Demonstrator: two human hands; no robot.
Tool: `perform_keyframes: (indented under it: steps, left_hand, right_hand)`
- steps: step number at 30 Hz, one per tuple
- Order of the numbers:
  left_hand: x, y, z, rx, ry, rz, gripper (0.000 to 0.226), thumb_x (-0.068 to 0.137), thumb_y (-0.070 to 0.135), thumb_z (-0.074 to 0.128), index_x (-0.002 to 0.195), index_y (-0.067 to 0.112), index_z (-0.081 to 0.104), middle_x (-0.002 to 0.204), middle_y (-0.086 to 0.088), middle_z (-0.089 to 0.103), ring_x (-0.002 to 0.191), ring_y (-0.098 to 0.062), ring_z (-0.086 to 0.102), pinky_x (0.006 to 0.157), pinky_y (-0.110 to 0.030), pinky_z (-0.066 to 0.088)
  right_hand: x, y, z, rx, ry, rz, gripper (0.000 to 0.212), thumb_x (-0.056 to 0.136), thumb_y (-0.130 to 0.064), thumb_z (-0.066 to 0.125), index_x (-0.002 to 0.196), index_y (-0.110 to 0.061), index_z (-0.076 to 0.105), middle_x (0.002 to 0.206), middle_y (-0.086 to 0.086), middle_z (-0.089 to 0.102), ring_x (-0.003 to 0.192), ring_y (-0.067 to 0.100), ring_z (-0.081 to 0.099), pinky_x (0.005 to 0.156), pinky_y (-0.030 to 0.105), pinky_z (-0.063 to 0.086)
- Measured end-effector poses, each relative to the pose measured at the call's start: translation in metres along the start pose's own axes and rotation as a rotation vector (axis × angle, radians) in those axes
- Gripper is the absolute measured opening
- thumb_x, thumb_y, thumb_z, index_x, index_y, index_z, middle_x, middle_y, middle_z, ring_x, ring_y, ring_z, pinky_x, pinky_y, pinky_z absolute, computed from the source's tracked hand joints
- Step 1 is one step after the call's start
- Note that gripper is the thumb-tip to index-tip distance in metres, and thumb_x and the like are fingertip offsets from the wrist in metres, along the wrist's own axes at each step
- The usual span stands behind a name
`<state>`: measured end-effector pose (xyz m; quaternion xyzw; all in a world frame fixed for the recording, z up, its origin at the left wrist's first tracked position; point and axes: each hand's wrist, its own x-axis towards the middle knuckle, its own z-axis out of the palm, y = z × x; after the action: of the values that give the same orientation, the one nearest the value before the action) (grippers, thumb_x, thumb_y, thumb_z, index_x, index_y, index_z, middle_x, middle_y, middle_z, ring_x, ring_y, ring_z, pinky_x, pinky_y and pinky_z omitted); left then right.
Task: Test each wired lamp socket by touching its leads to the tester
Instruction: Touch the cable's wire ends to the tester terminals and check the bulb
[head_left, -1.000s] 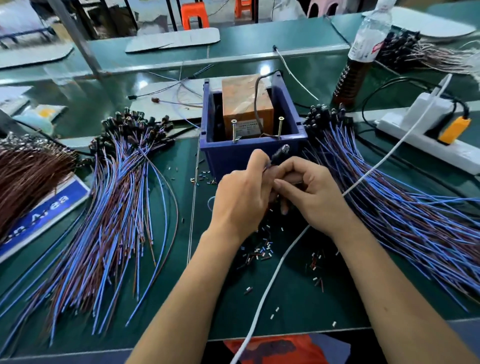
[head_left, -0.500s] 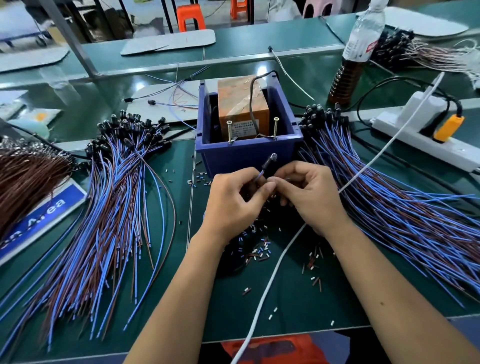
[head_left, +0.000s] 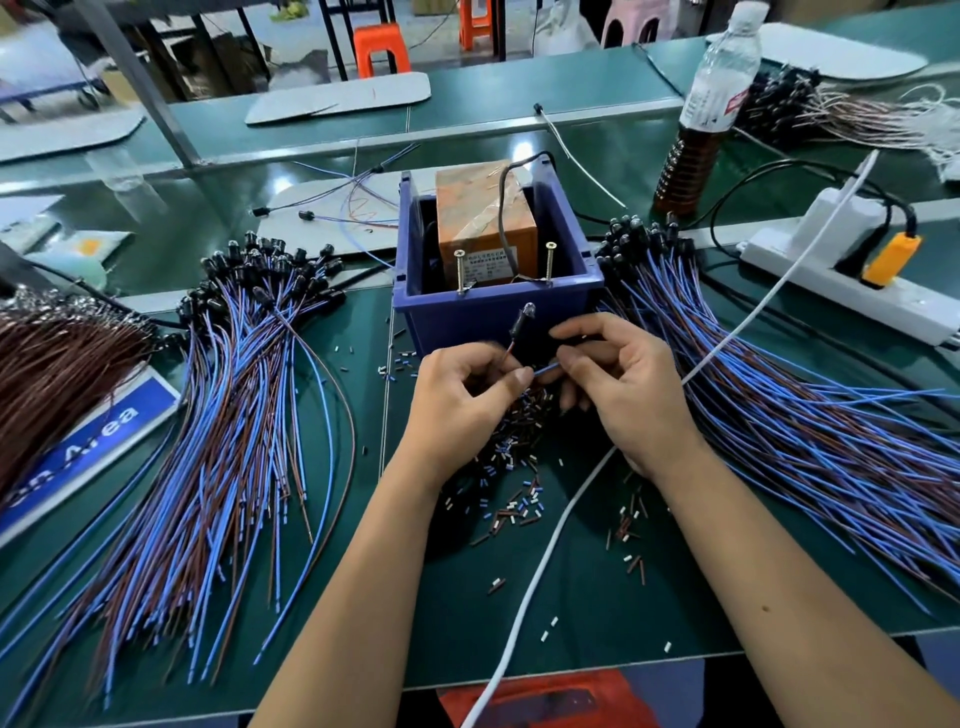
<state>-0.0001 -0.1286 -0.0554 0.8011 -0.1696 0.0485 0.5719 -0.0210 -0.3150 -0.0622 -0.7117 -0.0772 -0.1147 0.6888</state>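
Observation:
A blue bin (head_left: 498, 312) holds the tester, an orange taped block (head_left: 483, 218) with two upright screws (head_left: 460, 270) at its front. Just in front of the bin, one black lamp socket (head_left: 521, 325) stands upright between my hands. My left hand (head_left: 462, 395) pinches its brown lead. My right hand (head_left: 623, 384) pinches its blue lead (head_left: 545, 370). The leads are below the screws and do not touch them. A pile of wired sockets (head_left: 208, 426) fans out on the left, another pile (head_left: 779, 415) on the right.
Small cut bits of wire insulation (head_left: 514, 499) litter the green mat under my hands. A white cable (head_left: 545, 561) runs diagonally to a power strip (head_left: 841, 291) at the right. A bottle (head_left: 701, 119) stands behind the bin. Brown wires (head_left: 52, 374) lie far left.
My hands have come down and slightly apart, away from the bin's front. The socket now stands free above them, with its two leads spread, one in each hand.

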Motion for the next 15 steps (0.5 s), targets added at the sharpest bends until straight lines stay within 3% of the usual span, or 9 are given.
perform_keyframes:
  steps: [2,4,6,10,15]
  left_hand:
    - [0.0001,0.001,0.0002,-0.001,-0.002,-0.004,0.017,0.085,0.025,0.073,0.071,0.017,0.069,0.056,0.003,0.048,0.055,-0.01,0.041,0.054,-0.029,0.033]
    - [-0.0001,0.0013,-0.0015,-0.021,0.024,-0.003,0.017,0.084,0.023,0.072,0.07,0.015,0.069,0.056,-0.006,0.05,0.056,-0.011,0.044,0.055,-0.031,0.034]
    - [-0.0004,0.001,-0.0043,-0.066,0.061,-0.011,0.017,0.085,0.021,0.072,0.07,0.013,0.069,0.055,0.002,0.053,0.055,-0.008,0.046,0.054,-0.027,0.037]
    - [-0.0021,0.0041,-0.004,-0.069,0.043,0.006,0.02,0.086,0.021,0.071,0.069,0.012,0.068,0.053,0.01,0.05,0.052,-0.006,0.044,0.052,-0.02,0.035]
    - [-0.004,0.0072,-0.0029,-0.129,0.096,0.024,0.022,0.089,0.019,0.07,0.071,0.008,0.066,0.054,0.006,0.052,0.053,-0.009,0.047,0.054,-0.023,0.039]
  right_hand:
    - [-0.0006,0.0,0.0003,-0.006,0.03,-0.013,0.02,0.099,-0.006,0.064,0.105,-0.023,0.072,0.081,0.012,0.077,0.053,0.019,0.063,0.053,0.02,0.049]
    - [0.0,0.0008,-0.0013,0.039,0.112,-0.004,0.016,0.1,-0.006,0.062,0.103,-0.019,0.071,0.081,0.011,0.076,0.054,0.016,0.062,0.052,0.021,0.048]
    - [0.0013,0.0008,-0.0037,0.103,0.19,0.019,0.011,0.102,-0.009,0.061,0.104,-0.016,0.069,0.081,0.012,0.076,0.054,0.016,0.061,0.051,0.023,0.048]
    - [0.0,-0.0012,0.0005,0.093,0.108,0.072,0.001,0.1,-0.02,0.068,0.1,-0.02,0.069,0.073,0.014,0.073,0.047,0.022,0.058,0.044,0.023,0.044]
    - [-0.0003,-0.0049,0.0023,-0.025,0.066,0.046,0.013,0.101,-0.021,0.069,0.092,-0.015,0.077,0.064,0.005,0.068,0.047,0.013,0.052,0.046,0.018,0.041]
